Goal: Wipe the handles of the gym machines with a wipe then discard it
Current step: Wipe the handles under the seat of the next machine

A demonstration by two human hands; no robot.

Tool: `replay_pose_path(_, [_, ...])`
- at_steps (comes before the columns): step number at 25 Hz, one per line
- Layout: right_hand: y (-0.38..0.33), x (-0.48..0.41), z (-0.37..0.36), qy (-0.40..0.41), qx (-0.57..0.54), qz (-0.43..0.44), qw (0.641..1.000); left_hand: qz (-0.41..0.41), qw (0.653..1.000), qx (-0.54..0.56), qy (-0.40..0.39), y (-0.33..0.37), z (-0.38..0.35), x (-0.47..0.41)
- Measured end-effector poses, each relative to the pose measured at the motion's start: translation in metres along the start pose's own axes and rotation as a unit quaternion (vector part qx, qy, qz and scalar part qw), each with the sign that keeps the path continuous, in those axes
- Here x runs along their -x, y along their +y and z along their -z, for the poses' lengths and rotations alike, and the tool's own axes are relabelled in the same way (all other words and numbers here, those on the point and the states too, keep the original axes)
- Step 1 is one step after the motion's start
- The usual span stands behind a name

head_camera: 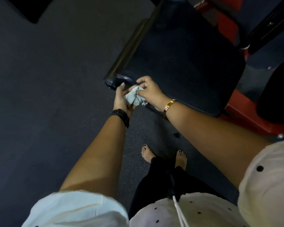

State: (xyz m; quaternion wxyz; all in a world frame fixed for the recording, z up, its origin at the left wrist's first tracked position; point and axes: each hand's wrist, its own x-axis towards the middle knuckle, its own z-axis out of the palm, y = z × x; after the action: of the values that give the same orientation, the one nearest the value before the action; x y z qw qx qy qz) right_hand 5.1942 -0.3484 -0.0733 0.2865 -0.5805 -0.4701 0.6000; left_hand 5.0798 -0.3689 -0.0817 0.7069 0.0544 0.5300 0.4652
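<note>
Head view: open room lies to the left, where the dark speckled rubber floor [39, 95] runs to the edge of the picture. The right side is crowded by one matte black slab with rounded corners [187, 63] and the red steel frame [246, 118] beneath it. One long dark metal bar [129, 46] follows the slab's left edge and ends in one black rubbery handle grip [116, 81].

Just below that grip, two hands meet around one crumpled pale grey wipe [133, 97], soft and creased. The left hand [121, 100] has nearly straight fingers pointing up toward the grip, with the wipe lying against its palm. The right hand [149, 90] curls its fingers and pinches the wipe's upper corner.

One black wristband [121, 116] circles the left wrist and one gold bracelet [169, 106] the right. Two bare feet [147, 154] stand on the floor below.
</note>
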Motion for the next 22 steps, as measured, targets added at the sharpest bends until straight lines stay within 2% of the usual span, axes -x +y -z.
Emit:
replay_pose_path(4, [-0.025, 0.019, 0.023, 0.052, 0.020, 0.011, 0.998, -0.009, 0.996, -0.075, -0.043, 0.003, -0.028, 0.031])
replay_pose_path(6, [-0.040, 0.031, 0.037, 0.086, 0.032, 0.015, 0.996, -0.029, 0.994, -0.107, -0.014, 0.001, -0.047, 0.045])
replay_pose_path(10, [-0.070, 0.056, 0.066, 0.103, -0.019, 0.026, 0.994, -0.063, 0.989, -0.133, 0.024, 0.002, -0.088, 0.064])
replay_pose_path(13, [-0.092, 0.075, 0.089, 0.109, -0.031, 0.051, 0.992, -0.095, 0.988, -0.113, 0.044, 0.006, -0.116, 0.071])
replay_pose_path(15, [-0.107, 0.084, 0.102, 0.139, -0.002, 0.088, 0.986, -0.131, 0.984, -0.111, 0.047, 0.010, -0.134, 0.079])
replay_pose_path(18, [-0.127, 0.099, 0.119, 0.172, 0.099, 0.169, 0.965, -0.169, 0.976, -0.114, 0.072, 0.016, -0.160, 0.093])
replay_pose_path(22, [-0.144, 0.117, 0.129, 0.136, 0.153, 0.230, 0.951, -0.187, 0.980, -0.058, 0.041, 0.018, -0.192, 0.117])
